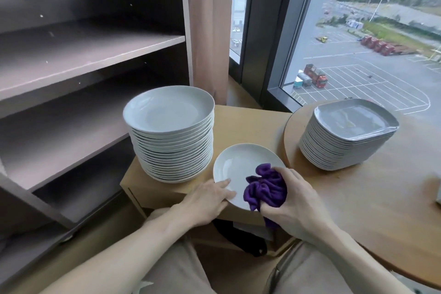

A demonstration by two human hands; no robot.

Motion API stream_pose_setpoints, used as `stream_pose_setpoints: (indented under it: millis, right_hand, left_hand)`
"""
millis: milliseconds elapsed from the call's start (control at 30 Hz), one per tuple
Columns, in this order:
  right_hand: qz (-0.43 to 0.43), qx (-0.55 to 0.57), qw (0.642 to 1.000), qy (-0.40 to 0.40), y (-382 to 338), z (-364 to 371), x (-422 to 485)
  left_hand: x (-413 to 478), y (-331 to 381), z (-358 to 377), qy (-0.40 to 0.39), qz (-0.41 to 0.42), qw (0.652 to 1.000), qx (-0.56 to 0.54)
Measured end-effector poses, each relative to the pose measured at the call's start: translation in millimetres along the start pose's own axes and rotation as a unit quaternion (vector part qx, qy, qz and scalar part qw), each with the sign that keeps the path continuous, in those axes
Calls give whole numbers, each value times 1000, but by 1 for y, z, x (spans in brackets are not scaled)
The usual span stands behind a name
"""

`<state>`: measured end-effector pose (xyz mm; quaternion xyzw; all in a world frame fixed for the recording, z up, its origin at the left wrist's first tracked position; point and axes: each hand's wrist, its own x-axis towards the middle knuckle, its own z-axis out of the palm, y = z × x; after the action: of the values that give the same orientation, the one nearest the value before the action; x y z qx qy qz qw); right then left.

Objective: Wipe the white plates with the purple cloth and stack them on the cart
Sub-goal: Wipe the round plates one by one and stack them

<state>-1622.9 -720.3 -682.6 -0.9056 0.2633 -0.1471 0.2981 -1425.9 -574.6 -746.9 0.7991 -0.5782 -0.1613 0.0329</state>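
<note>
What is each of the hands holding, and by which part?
The left hand holds the white plate by its near rim; the right hand grips the purple cloth, bunched, around its middle.

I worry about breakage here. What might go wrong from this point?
1. The left hand holds the plate only at its near rim, and the plate seems to jut past the front edge of the cart. Pressure from the cloth in the right hand may tip it off.
2. The tall stack of round plates stands right beside it, so a sideways wipe might knock the stack.
</note>
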Motion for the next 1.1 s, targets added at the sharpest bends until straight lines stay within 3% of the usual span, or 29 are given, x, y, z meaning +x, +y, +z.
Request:
stream_pose_setpoints:
  millis: [233, 567, 867, 967, 1100]
  right_hand:
    - [41, 30, 998, 22, 7, -10, 8]
    - [37, 32, 998, 39, 6, -18, 9]
    - [87, 72, 983, 143, 8, -36, 17]
    - [94, 104, 978, 155, 3, -37, 19]
    - [68, 136, 975, 164, -18, -36, 18]
  left_hand:
    - [1, 21, -27, 75, 11, 996, -44]
    - [6, 44, -97, 80, 58, 981, 165]
    - [-20, 40, -170, 240, 141, 897, 343]
    - [-40, 29, -188, 305, 136, 882, 332]
    - [-72, 3, -191, 354, 67, 886, 291]
